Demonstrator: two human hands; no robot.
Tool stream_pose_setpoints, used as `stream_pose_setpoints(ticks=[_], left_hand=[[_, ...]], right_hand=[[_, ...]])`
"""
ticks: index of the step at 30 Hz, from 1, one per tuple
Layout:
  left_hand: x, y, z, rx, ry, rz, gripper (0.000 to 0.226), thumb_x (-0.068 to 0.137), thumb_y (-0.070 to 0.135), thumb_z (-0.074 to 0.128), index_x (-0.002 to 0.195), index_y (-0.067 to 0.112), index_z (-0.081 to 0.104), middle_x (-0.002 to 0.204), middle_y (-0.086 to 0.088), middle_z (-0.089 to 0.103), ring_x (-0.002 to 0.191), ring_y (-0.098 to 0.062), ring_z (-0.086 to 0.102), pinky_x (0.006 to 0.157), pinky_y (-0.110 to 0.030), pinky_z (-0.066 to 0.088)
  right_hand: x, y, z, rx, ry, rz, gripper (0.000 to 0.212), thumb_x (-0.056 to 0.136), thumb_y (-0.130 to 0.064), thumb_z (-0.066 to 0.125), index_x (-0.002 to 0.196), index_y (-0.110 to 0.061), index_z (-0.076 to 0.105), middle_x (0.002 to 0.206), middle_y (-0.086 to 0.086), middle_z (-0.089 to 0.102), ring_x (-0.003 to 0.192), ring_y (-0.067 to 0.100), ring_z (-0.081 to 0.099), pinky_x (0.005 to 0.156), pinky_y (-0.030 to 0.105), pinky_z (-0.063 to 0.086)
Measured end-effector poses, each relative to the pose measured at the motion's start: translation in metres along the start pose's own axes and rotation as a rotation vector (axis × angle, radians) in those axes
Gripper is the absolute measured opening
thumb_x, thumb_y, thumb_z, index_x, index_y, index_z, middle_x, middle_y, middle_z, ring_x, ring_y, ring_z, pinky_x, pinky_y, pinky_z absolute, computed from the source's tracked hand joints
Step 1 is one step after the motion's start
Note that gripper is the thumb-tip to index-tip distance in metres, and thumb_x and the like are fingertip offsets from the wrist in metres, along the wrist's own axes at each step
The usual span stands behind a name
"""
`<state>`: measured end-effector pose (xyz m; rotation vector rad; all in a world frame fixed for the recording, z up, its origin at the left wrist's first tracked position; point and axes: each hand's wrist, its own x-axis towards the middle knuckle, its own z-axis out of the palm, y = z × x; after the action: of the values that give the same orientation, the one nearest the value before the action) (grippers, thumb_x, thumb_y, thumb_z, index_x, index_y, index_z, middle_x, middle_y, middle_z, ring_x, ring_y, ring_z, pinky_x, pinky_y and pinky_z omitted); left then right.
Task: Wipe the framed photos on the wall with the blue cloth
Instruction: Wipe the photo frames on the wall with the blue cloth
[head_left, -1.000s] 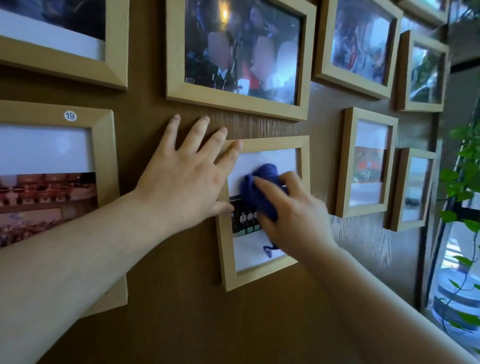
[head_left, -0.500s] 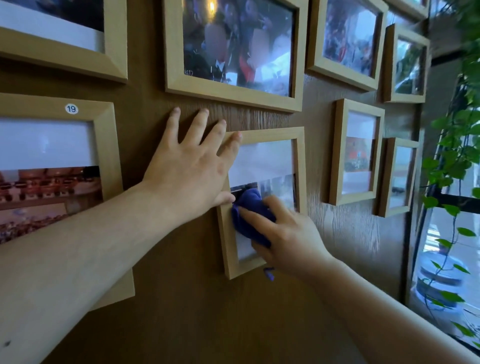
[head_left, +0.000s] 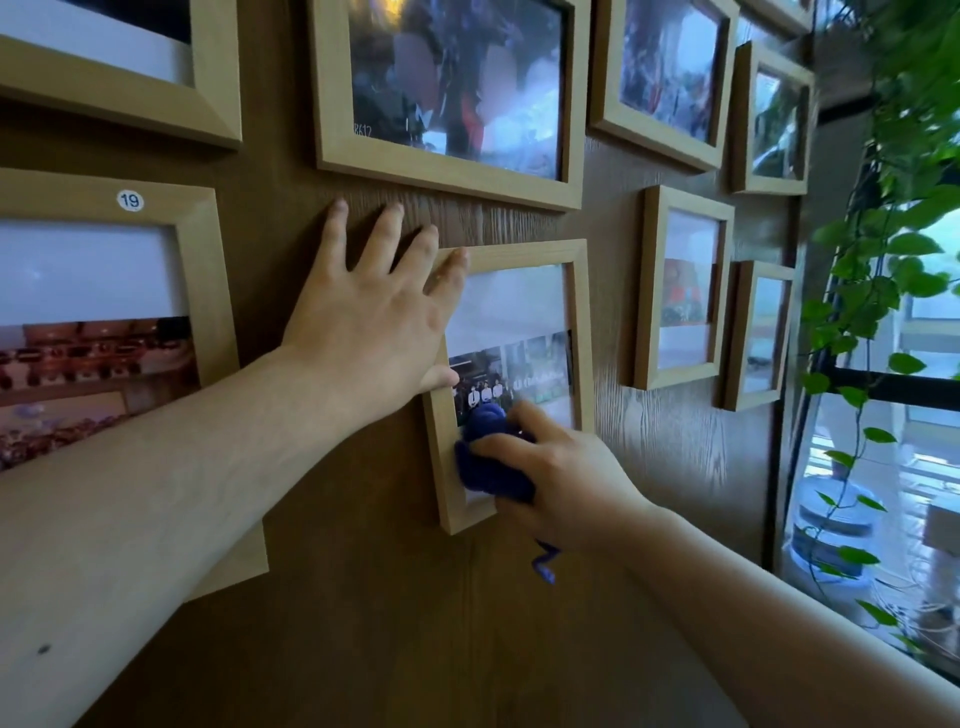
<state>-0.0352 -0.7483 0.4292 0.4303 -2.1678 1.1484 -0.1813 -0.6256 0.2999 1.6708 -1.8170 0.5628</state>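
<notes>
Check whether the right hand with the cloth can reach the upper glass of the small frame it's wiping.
Probably yes. The right hand presses the blue cloth low on the small frame; the glass above is bare, and the left hand only covers the frame's left edge.

Single head view: faces a brown wall (head_left: 395, 623) of framed photos (head_left: 514, 322) at close, oblique range, angled rightward toward a window (head_left: 883, 467); forearms enter from below.

Deep blue cloth (head_left: 491, 457), light tan wooden frames (head_left: 511, 254), dark brown woodgrain wall (head_left: 363, 623), green leafy vine (head_left: 872, 280), and a white "19" sticker (head_left: 130, 200).
</notes>
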Motion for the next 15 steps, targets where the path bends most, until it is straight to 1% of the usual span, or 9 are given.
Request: stream_pose_setpoints(ticks=[3, 5, 7, 11, 15], left_hand=[[0.0, 0.001, -0.001, -0.01, -0.011, -0.01, 0.104, 0.073, 0.077, 0.043, 0.15, 0.02, 0.003, 0.159, -0.013, 0.015, 0.146, -0.039, 0.005, 0.114, -0.066, 0.009], [0.001, 0.002, -0.001, -0.011, -0.019, -0.015, 0.104, 0.074, 0.077, 0.044, 0.15, 0.021, 0.002, 0.159, -0.013, 0.014, 0.146, -0.038, 0.005, 0.114, -0.066, 0.009], [0.001, 0.002, -0.002, -0.021, -0.028, -0.02, 0.103, 0.074, 0.076, 0.044, 0.15, 0.021, 0.002, 0.16, -0.012, 0.014, 0.146, -0.038, 0.004, 0.114, -0.066, 0.008], [0.002, 0.003, -0.003, -0.03, -0.042, -0.029, 0.103, 0.074, 0.075, 0.045, 0.15, 0.022, 0.001, 0.16, -0.012, 0.012, 0.146, -0.038, 0.002, 0.114, -0.066, 0.007], [0.003, 0.004, -0.003, -0.038, -0.052, -0.035, 0.102, 0.075, 0.074, 0.047, 0.15, 0.022, 0.001, 0.16, -0.012, 0.012, 0.146, -0.038, 0.001, 0.114, -0.066, 0.006]], right_hand=[[-0.004, -0.004, 0.0, 0.126, -0.063, 0.085, 0.047, 0.076, -0.039, 0.057, 0.122, -0.03, 0.052, 0.107, -0.001, 0.049, 0.077, 0.018, 0.052, 0.062, 0.032, 0.047], [-0.01, -0.003, 0.002, 0.081, -0.132, 0.092, 0.046, 0.077, -0.04, 0.056, 0.122, -0.034, 0.052, 0.103, -0.004, 0.049, 0.075, 0.018, 0.052, 0.062, 0.032, 0.046], [-0.015, 0.001, 0.002, 0.027, -0.158, 0.124, 0.045, 0.077, -0.044, 0.055, 0.121, -0.037, 0.052, 0.102, -0.006, 0.049, 0.073, 0.017, 0.053, 0.061, 0.032, 0.045], [-0.02, 0.016, -0.002, -0.075, -0.152, 0.209, 0.043, 0.076, -0.05, 0.046, 0.118, -0.041, 0.051, 0.098, -0.008, 0.049, 0.072, 0.017, 0.055, 0.058, 0.03, 0.043], [-0.029, 0.036, -0.007, -0.186, -0.147, 0.319, 0.038, 0.081, -0.049, 0.048, 0.118, -0.04, 0.05, 0.103, -0.007, 0.049, 0.073, 0.017, 0.056, 0.061, 0.035, 0.05]])
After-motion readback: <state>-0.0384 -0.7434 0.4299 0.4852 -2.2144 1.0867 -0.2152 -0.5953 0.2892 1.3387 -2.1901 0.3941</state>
